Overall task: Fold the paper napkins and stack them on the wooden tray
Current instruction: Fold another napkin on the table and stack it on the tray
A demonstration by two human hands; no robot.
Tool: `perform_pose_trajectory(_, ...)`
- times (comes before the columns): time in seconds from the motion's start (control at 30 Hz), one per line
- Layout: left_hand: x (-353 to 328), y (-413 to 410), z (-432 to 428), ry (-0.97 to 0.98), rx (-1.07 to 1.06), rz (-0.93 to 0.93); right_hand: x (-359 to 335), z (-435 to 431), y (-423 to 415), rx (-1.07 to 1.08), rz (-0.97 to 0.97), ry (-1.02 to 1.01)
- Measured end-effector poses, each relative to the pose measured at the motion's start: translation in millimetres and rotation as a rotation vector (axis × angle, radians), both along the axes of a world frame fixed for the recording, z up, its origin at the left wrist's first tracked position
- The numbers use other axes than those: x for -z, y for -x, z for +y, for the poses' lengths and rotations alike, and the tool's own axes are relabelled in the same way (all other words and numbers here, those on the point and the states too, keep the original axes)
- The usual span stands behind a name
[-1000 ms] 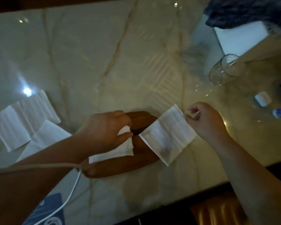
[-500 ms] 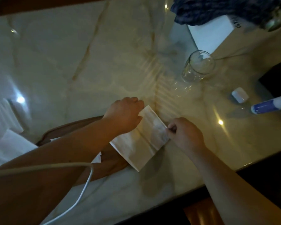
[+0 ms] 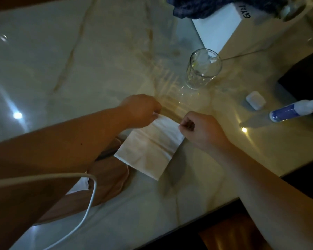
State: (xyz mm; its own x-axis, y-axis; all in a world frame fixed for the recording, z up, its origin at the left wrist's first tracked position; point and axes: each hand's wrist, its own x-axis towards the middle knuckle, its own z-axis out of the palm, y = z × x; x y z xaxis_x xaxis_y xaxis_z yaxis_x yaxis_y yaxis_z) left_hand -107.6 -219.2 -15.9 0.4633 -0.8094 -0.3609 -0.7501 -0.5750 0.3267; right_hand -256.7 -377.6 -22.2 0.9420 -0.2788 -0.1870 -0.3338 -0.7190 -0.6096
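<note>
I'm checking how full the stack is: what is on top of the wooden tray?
A corner of a folded napkin shows on the wooden tray. The left forearm covers most of the tray, so a count is impossible.

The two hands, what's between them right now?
In the head view, the napkin's far edge spans between left hand and right hand, each pinching a corner.

We see the napkin (image 3: 152,147) between the left hand (image 3: 140,110) and right hand (image 3: 201,130), its near edge over the wooden tray (image 3: 108,179); the glass (image 3: 202,68) stands behind them on the table (image 3: 79,51); the tube (image 3: 294,110) and small case (image 3: 256,100) lie right.
</note>
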Motion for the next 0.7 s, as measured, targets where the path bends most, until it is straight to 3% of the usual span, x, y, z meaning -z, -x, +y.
perform_pose_trajectory(0.27,-11,-10,-2,0.085,-0.136,-0.076,-11,-21,-34,0.023,-0.168,-0.007)
perform_pose_trajectory(0.53,-23,7,31,0.107,0.068,-0.178,-16,8,-7,-0.057,-0.208,-0.095)
perform_pose_trajectory(0.7,-23,27,57,0.109,0.236,-0.267,-8,22,23,-0.227,-0.214,0.023)
